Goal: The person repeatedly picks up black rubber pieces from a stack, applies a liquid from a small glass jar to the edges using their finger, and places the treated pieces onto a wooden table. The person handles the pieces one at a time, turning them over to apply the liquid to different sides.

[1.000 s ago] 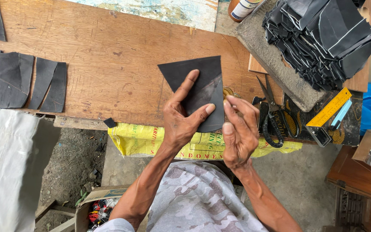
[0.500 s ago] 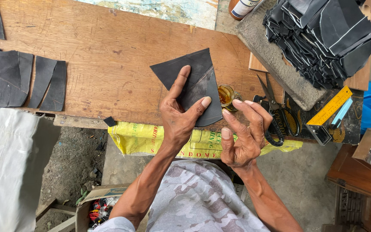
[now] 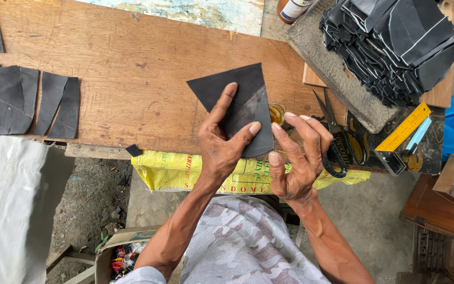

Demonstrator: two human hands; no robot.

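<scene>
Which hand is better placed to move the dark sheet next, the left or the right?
Probably the left hand: its fingers lie flat on the dark sheet and press it to the wooden table. The right hand is off the sheet's right edge, fingers spread, holding nothing.

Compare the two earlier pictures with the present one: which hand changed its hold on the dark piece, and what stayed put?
The right hand, which pressed the black leather piece a second ago, has let go and lifted off to its right, fingers spread. The left hand still pins the piece flat on the wooden board. The scissors, ruler and stacked black cut pieces have not moved.
</scene>
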